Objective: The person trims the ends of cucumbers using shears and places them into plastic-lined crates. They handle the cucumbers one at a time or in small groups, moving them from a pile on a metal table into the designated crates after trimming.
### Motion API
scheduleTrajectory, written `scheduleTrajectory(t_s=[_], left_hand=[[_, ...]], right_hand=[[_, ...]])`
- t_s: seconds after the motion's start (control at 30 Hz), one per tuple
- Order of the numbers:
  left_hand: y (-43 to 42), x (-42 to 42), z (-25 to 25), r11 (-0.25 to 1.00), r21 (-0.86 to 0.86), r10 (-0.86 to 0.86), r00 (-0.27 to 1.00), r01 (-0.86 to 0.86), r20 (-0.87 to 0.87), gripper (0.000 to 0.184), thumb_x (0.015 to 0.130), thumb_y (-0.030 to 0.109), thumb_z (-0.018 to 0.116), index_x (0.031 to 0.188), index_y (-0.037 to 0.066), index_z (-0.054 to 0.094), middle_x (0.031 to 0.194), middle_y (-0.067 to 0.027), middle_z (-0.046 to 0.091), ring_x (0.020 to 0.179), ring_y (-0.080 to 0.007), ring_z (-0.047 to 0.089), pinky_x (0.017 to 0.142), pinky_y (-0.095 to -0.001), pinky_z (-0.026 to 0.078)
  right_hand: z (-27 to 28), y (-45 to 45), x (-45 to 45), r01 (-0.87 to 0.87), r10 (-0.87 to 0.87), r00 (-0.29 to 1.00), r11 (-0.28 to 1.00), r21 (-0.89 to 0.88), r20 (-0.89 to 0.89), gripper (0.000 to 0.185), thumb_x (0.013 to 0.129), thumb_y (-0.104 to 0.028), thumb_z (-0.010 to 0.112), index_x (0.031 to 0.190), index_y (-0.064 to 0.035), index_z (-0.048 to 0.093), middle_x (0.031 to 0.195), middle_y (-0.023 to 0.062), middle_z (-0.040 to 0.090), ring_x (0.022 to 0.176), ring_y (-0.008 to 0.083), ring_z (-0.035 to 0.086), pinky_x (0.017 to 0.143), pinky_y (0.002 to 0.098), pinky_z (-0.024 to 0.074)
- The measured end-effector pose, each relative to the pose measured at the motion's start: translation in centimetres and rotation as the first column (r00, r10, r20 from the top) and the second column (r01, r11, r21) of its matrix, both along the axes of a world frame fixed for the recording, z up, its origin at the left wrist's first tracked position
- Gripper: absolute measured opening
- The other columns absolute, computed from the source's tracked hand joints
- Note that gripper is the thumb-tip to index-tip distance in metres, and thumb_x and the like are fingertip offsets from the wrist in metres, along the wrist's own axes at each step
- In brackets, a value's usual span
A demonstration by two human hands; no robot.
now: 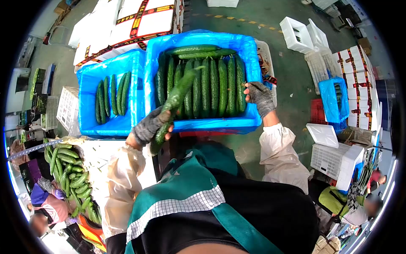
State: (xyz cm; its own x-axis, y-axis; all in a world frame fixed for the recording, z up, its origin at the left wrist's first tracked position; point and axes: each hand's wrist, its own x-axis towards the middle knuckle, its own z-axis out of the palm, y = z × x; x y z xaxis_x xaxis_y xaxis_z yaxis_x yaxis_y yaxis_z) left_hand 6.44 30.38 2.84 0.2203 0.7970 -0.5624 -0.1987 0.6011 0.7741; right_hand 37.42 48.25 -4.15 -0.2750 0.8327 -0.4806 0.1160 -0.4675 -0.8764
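A long green cucumber (pixel 179 93) slants up and forward in my left hand (pixel 148 128), whose gloved fingers wrap round its lower part. Its far end hangs over the middle box (pixel 249 42), which is lined with blue plastic film. Inside that box, several cucumbers (pixel 213 89) lie side by side lengthwise, and a few more lie crosswise at the far end. At the box's right rim is my right hand (pixel 260 98), in a grey fingerless glove. Its thumb and fingers are pinched together around a tiny brownish bit that I cannot make out.
Left of the middle box stands another blue-lined box (pixel 86 120) with several cucumbers. A heap of cucumbers (pixel 74 173) covers the table at lower left, where another person works. White foam boxes (pixel 127 25) are stacked behind; crates (pixel 330 161) stand at right, near other people.
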Motion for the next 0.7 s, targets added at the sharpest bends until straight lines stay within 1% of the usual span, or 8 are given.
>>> scheduleTrajectory(t_s=[0.07,0.2,0.23,0.27,0.3,0.4,0.53,0.7], left_hand=[[-1.2,-0.8,-0.7,0.994,-0.006,0.107,0.994,-0.107,0.001,0.058,0.084,0.053,0.046,0.115,0.004,0.045,0.067,-0.005,0.053,0.05,-0.0132,0.053,0.047,-0.0225,0.043],[-2.6,-1.1,0.3,0.972,-0.037,0.229,0.97,-0.233,-0.078,0.052,0.082,0.051,0.052,0.11,0.008,0.044,0.066,-0.006,0.053,0.049,-0.0138,0.052,0.046,-0.0236,0.043],[-2.9,-1.1,0.3,0.966,-0.047,0.249,0.964,-0.255,-0.097,0.05,0.081,0.049,0.054,0.11,0.009,0.044,0.065,-0.006,0.053,0.048,-0.014,0.052,0.046,-0.0239,0.043],[-3.5,-1.5,-0.6,0.963,-0.024,0.266,0.961,-0.268,-0.068,0.045,0.083,0.044,0.054,0.109,0.008,0.043,0.066,-0.0063,0.053,0.047,-0.0148,0.051,0.046,-0.0245,0.043],[-4.1,-2.0,-1.4,0.949,-0.056,0.307,0.951,-0.309,-0.047,0.053,0.082,0.04,0.058,0.119,0.007,0.04,0.065,-0.0058,0.053,0.047,-0.0145,0.051,0.046,-0.0244,0.043],[-5.0,-2.6,-2.1,0.928,-0.051,0.371,0.929,-0.37,0.007,0.065,0.081,0.034,0.06,0.131,0.005,0.031,0.064,-0.005,0.053,0.047,-0.0142,0.051,0.045,-0.0246,0.044],[-5.3,-2.8,-2.3,0.901,-0.073,0.432,0.898,-0.427,0.085,0.054,0.08,0.024,0.062,0.126,0.007,0.039,0.065,-0.0057,0.054,0.045,-0.0149,0.052,0.042,-0.0254,0.045],[-6.1,-3.1,-2.1,0.87,-0.12,0.489,0.867,-0.478,0.098,0.047,0.078,0.023,0.064,0.117,0.004,0.046,0.064,-0.0056,0.055,0.046,-0.0163,0.053,0.043,-0.0268,0.046]], right_hand=[[-3.2,0.5,1.5,0.189,-0.187,0.982,0.974,-0.123,0.028,0.014,0.082,-0.016,0.057,0.09,-0.0047,0.057,0.077,0.0097,0.062,0.048,0.018,0.057,0.044,0.0306,0.0494],[-4.9,-1.0,1.2,0.286,-0.279,0.954,0.957,-0.047,0.114,0.01,0.084,-0.007,0.051,0.092,-0.0021,0.056,0.074,0.0096,0.059,0.051,0.0163,0.058,0.044,0.0262,0.0476],[-5.9,-1.5,1.2,0.187,-0.207,0.958,0.975,0.116,0.197,0.015,0.082,-0.008,0.053,0.095,-0.0011,0.056,0.087,0.016,0.061,0.066,0.025,0.062,0.057,0.0328,0.0509],[-6.7,-1.7,1.1,-0.067,-0.095,0.871,0.949,0.307,0.483,0.022,0.081,-0.011,0.053,0.101,-0.0005,0.054,0.093,0.0196,0.059,0.076,0.0294,0.061,0.066,0.0353,0.0495],[-6.6,-1.8,0.5,-0.356,-0.056,0.678,0.847,0.394,0.733,0.03,0.079,-0.013,0.054,0.107,0.0002,0.053,0.099,0.0232,0.058,0.086,0.0338,0.06,0.075,0.0379,0.0481],[-4.1,-0.9,-3.0,-0.399,0.188,0.386,0.917,-0.02,0.903,0.056,0.075,-0.02,0.052,0.125,0.0016,0.038,0.112,0.0271,0.051,0.105,0.0357,0.051,0.09,0.0401,0.0396],[-6.5,1.1,-4.8,-0.366,0.34,0.207,0.896,-0.25,0.917,0.074,0.076,-0.022,0.054,0.135,-0.0028,0.014,0.128,0.0258,0.038,0.117,0.0343,0.043,0.1,0.0371,0.0321],[-12.5,3.6,-4.5,-0.381,0.132,0.118,0.921,-0.078,0.984,0.072,0.074,-0.022,0.058,0.133,-0.0073,0.02,0.111,0.0229,0.054,0.102,0.0339,0.054,0.088,0.0393,0.0413]])
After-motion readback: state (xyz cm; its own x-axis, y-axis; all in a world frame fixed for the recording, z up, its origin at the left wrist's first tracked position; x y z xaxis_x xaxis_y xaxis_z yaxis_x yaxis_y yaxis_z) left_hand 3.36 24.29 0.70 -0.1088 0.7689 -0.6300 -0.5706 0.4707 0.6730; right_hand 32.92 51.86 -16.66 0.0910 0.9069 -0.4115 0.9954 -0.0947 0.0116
